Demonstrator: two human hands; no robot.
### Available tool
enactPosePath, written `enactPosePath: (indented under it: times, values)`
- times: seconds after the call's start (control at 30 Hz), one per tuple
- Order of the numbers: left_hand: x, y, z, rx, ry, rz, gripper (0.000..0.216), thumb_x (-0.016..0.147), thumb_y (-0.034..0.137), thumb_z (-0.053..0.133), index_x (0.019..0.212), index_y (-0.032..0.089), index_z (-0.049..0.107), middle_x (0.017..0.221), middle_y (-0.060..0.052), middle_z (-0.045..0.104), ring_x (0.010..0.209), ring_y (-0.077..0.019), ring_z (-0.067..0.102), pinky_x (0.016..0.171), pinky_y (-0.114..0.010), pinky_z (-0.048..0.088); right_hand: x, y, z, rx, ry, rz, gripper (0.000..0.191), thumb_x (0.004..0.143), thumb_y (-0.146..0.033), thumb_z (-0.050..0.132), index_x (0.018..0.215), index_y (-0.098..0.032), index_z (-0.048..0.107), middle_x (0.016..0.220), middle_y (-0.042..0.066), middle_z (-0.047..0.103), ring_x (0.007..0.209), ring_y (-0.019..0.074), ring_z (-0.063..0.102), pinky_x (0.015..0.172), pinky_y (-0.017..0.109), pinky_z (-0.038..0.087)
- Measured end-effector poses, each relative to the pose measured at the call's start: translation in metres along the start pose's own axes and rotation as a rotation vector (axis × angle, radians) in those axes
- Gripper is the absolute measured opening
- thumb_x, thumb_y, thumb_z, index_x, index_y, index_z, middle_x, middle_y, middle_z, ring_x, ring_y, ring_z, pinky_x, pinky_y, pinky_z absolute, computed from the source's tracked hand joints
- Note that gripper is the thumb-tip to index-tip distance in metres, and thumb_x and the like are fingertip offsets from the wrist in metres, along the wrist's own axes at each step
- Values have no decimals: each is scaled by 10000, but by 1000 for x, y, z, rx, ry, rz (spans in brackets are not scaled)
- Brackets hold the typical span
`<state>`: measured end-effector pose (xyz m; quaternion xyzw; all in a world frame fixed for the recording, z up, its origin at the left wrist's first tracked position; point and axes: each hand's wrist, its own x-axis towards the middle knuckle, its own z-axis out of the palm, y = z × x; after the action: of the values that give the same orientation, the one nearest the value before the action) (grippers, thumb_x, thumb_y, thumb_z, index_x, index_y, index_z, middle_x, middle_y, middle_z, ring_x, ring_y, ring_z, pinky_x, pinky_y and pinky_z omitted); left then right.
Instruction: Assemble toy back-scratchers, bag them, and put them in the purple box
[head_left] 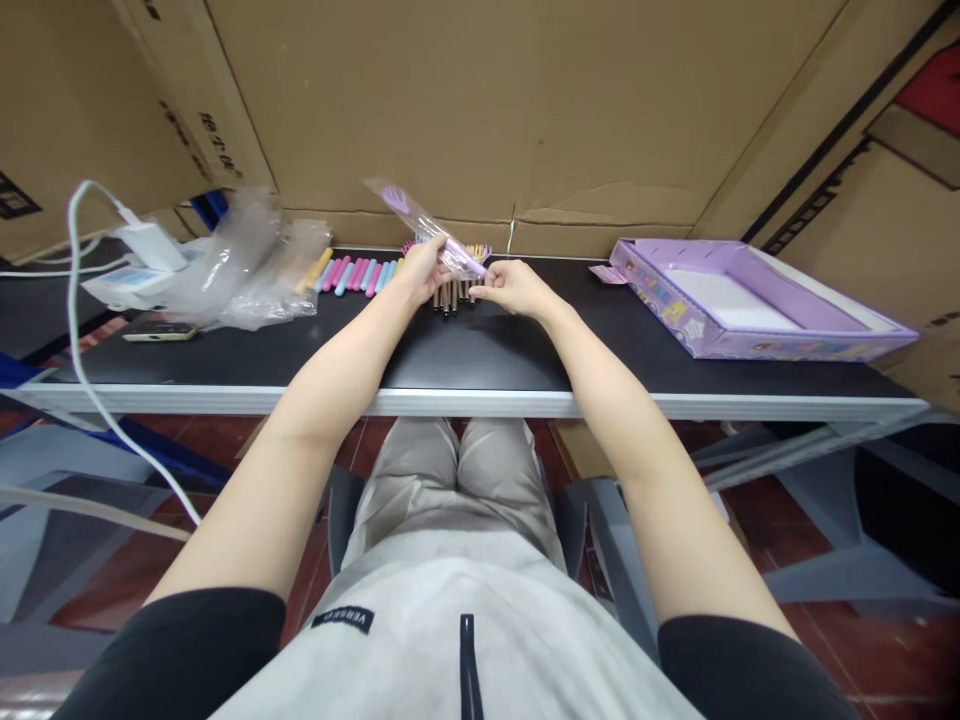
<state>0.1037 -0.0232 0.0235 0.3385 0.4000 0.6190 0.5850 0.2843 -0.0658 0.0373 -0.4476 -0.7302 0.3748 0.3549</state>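
Observation:
A purple back scratcher (466, 258) with a claw-shaped head lies slanted inside a clear plastic sleeve (424, 222). My left hand (424, 271) is closed around its middle, the claw end pointing up and left. At the lower right end, my right hand (517, 289) pinches with thumb and forefinger; whether it grips the sleeve or the handle is too small to tell. Below and behind my hands are several dark metal rods (445, 300) with pink and yellow claw heads (480, 252), partly hidden. To their left runs a row of pink, blue and yellow handles (361, 275).
Crumpled clear plastic bags (251, 270) lie on the black table (480, 350) at left, beside a phone-like object (160, 331) and a white charger (154, 245) with a cable. A purple open box (697, 330) stands right. Cardboard (480, 110) walls the back.

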Motion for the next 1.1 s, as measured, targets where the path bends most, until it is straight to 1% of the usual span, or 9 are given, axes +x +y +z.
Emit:
enactPosePath:
  times: [0.2,0.33,0.47,0.57,0.63,0.7,0.83,0.97,1.1]
  values:
    - [4,2,-4,-23,49,23,286,1087,270,628,1355,180,666,895,-80,858,956,-251,871,1031,-376,692,-1,-6,5,192,-47,-24,630,694,-400,1089,907,-252,515,528,-161,444,456,36,364,463,163,212]
    - [-1,2,0,-8,24,40,252,1092,243,579,1287,148,708,884,-99,862,991,-263,871,1027,-356,684,0,-1,7,110,-75,-28,478,744,-358,1060,897,-202,635,467,-136,484,397,41,360,408,173,219]
    - [-3,5,1,-22,52,56,264,1083,185,538,1262,123,721,821,-96,843,980,-261,869,1032,-341,674,-6,-4,5,97,-249,41,327,852,-306,974,1039,-145,761,458,-114,522,352,47,347,368,178,229]
    - [0,8,-1,-29,83,50,284,1066,163,539,1283,118,718,803,-97,833,992,-264,868,1061,-343,661,-9,-8,4,100,-321,67,254,887,-293,947,995,-124,791,460,-90,533,350,39,335,359,173,231]
    - [1,11,-3,1,70,26,297,1055,168,546,1292,119,719,789,-97,823,987,-270,867,1073,-355,658,-7,-8,2,123,-242,49,253,936,-333,915,894,-132,767,460,-76,521,358,37,331,358,168,233]
    - [-1,14,-5,73,24,-10,305,1042,189,558,1289,129,727,770,-95,807,966,-280,865,1064,-378,664,-1,-5,-1,172,-75,27,326,992,-395,868,831,-156,716,488,-63,525,379,37,354,365,157,249]
    - [-15,23,-8,385,-141,-56,365,993,243,566,1287,139,755,796,-117,799,1019,-327,861,1026,-443,673,16,9,-11,326,276,119,331,1053,-507,787,993,-202,673,701,-18,663,500,70,536,439,140,400]
    - [-33,33,-9,872,-399,-34,488,906,320,578,1314,139,777,893,-106,825,1108,-350,844,1005,-475,652,28,25,-23,548,383,250,435,1105,-612,637,1331,-241,627,1027,66,789,822,172,756,667,259,638]
    - [-38,37,-11,1102,-620,-12,515,807,420,582,1176,164,835,845,-105,822,1080,-367,842,954,-470,658,34,36,-34,679,444,282,400,1135,-576,548,1370,-259,615,1184,86,788,1003,206,777,807,322,667]
